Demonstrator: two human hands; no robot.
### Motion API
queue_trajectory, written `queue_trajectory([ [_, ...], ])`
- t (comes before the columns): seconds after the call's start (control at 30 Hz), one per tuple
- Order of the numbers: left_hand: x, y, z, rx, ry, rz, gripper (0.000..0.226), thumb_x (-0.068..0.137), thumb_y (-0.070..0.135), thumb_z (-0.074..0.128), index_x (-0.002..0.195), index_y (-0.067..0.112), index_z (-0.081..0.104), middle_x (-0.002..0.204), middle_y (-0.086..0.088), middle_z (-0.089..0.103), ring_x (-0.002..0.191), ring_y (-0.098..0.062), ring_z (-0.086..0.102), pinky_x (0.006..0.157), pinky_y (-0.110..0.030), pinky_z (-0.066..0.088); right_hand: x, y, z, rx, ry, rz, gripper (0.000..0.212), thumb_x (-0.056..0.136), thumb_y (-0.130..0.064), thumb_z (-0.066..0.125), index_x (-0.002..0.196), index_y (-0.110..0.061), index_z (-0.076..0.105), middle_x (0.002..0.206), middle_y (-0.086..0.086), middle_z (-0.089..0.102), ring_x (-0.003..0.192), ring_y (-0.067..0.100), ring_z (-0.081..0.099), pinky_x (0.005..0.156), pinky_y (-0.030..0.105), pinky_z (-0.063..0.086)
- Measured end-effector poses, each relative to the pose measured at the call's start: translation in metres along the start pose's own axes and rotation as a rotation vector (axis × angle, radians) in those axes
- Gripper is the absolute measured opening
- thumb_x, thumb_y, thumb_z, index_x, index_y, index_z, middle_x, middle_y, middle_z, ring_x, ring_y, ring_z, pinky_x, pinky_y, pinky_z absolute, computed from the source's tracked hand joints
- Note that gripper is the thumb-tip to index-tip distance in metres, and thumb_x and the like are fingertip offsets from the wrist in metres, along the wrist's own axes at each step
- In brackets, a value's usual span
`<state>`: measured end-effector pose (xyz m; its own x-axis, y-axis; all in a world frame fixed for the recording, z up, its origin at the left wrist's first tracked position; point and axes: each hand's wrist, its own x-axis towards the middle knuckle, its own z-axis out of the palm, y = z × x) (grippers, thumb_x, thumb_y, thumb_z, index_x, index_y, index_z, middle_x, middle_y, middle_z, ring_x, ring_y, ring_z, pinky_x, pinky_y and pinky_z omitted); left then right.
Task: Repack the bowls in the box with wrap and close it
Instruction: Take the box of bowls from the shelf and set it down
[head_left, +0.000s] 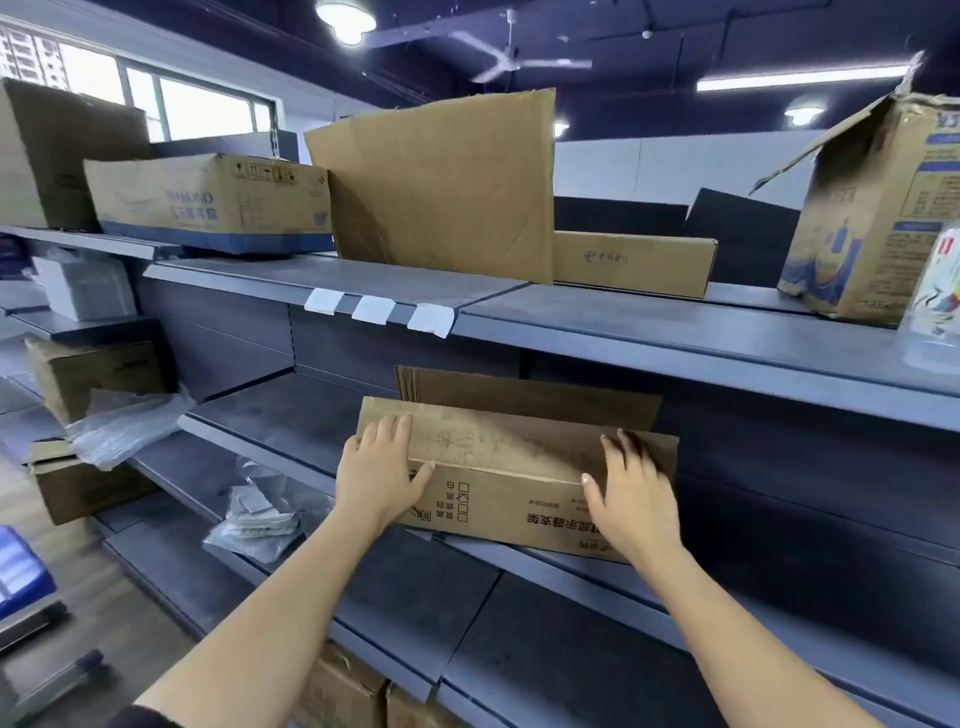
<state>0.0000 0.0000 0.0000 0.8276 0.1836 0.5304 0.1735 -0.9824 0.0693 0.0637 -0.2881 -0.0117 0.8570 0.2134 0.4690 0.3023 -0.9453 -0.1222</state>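
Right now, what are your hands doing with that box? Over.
Left hand and right hand both flat on the near flap, pressing it down. Brown cardboard box on the grey metal shelf, rear flap up. Nothing in the way.

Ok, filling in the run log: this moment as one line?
stage: closing box | left hand: flat on front flap | right hand: flat on front flap | rear flap: upright | bowls: unseen

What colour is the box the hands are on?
Brown cardboard box with dark printed writing, clearest in the head view.
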Motion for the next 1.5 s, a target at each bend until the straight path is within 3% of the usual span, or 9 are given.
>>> queue_trajectory([
  [0.3, 0.019, -0.013, 0.039, -0.12, -0.056, -0.134, 0.058, 0.091, 0.05, 0.046, 0.132, 0.009, 0.043, 0.134, -0.008, 0.047, 0.119, -0.029, 0.046, 0.094, -0.04, 0.039, 0.006, 0.041, 0.024, 0.113, 0.088, 0.235, 0.057, 0.096, -0.039, 0.047, 0.143, -0.009, 0.038, 0.155, 0.002, 0.027, 0.135, 0.028, 0.035, 0.106, 0.041, 0.036],
  [0.5, 0.03, -0.028, 0.068, -0.292, -0.037, -0.264, 0.06, 0.09, 0.053, 0.046, 0.125, 0.004, 0.047, 0.145, -0.01, 0.039, 0.132, -0.03, 0.034, 0.104, -0.044, 0.036, 0.009, 0.048, 0.037, 0.564, 0.114, 0.423, 0.056, 0.094, -0.039, 0.053, 0.146, -0.025, 0.035, 0.154, -0.001, 0.028, 0.139, 0.023, 0.031, 0.101, 0.038, 0.041],
  [0.63, 0.036, -0.037, 0.073, -0.53, -0.075, -0.439, 0.075, 0.085, 0.056, 0.055, 0.144, 0.015, 0.032, 0.151, -0.01, 0.031, 0.138, -0.029, 0.03, 0.107, -0.046, 0.033, 0.012, 0.047, 0.036, 0.954, 0.048, 0.602, 0.059, 0.091, -0.04, 0.059, 0.144, -0.041, 0.033, 0.149, -0.004, 0.04, 0.118, 0.021, 0.052, 0.082, 0.028, 0.046],
  [0.73, 0.042, -0.046, 0.078, -0.817, -0.159, -0.625, 0.087, 0.08, 0.058, 0.063, 0.146, 0.018, 0.023, 0.144, -0.01, 0.042, 0.128, -0.031, 0.043, 0.099, -0.044, 0.038, 0.015, 0.052, 0.039, 1.059, 0.023, 0.713, 0.077, 0.085, -0.043, 0.066, 0.149, -0.038, 0.023, 0.152, -0.003, 0.035, 0.132, 0.027, 0.043, 0.099, 0.036, 0.04],
  [0.87, 0.045, -0.053, 0.084, -1.042, -0.155, -0.683, 0.063, 0.074, 0.053, 0.072, 0.123, 0.025, 0.043, 0.119, 0.0, 0.057, 0.103, -0.018, 0.054, 0.082, -0.032, 0.042, 0.019, 0.063, 0.047, 1.169, -0.114, 0.874, 0.089, 0.07, -0.057, 0.074, 0.144, -0.027, 0.036, 0.139, 0.004, 0.05, 0.123, 0.028, 0.049, 0.105, 0.047, 0.039],
  [1.0, 0.044, -0.059, 0.089, -1.226, -0.173, -0.72, 0.067, 0.069, 0.05, 0.077, 0.125, 0.024, 0.049, 0.114, 0.002, 0.06, 0.098, -0.013, 0.057, 0.08, -0.03, 0.045, 0.019, 0.065, 0.051, 1.196, -0.147, 0.87, 0.089, 0.062, -0.06, 0.076, 0.139, -0.031, 0.043, 0.13, 0.002, 0.056, 0.118, 0.027, 0.053, 0.102, 0.051, 0.042],
  [1.13, 0.043, -0.063, 0.094, -1.297, -0.174, -0.741, 0.071, 0.06, 0.054, 0.078, 0.121, 0.029, 0.054, 0.114, 0.003, 0.063, 0.105, -0.017, 0.059, 0.092, -0.037, 0.049, 0.017, 0.062, 0.053, 1.226, -0.09, 0.81, 0.062, 0.072, -0.049, 0.075, 0.128, -0.036, 0.052, 0.123, -0.004, 0.061, 0.113, 0.024, 0.055, 0.102, 0.05, 0.042],
  [1.23, 0.042, -0.06, 0.092, -1.354, -0.145, -0.733, 0.07, 0.058, 0.05, 0.077, 0.12, 0.028, 0.055, 0.114, 0.001, 0.064, 0.104, -0.017, 0.06, 0.083, -0.033, 0.05, 0.015, 0.061, 0.053, 1.273, -0.053, 0.81, 0.049, 0.073, -0.044, 0.076, 0.118, -0.042, 0.057, 0.118, -0.007, 0.064, 0.11, 0.021, 0.058, 0.101, 0.05, 0.044],
  [1.5, 0.027, -0.06, 0.09, -1.516, -0.095, -0.75, 0.058, 0.073, 0.028, 0.08, 0.125, 0.024, 0.053, 0.118, -0.005, 0.063, 0.104, -0.022, 0.061, 0.07, -0.03, 0.05, 0.012, 0.057, 0.049, 1.384, 0.028, 0.77, 0.059, 0.075, -0.027, 0.078, 0.129, -0.038, 0.055, 0.119, -0.009, 0.065, 0.112, 0.018, 0.059, 0.103, 0.045, 0.044],
])
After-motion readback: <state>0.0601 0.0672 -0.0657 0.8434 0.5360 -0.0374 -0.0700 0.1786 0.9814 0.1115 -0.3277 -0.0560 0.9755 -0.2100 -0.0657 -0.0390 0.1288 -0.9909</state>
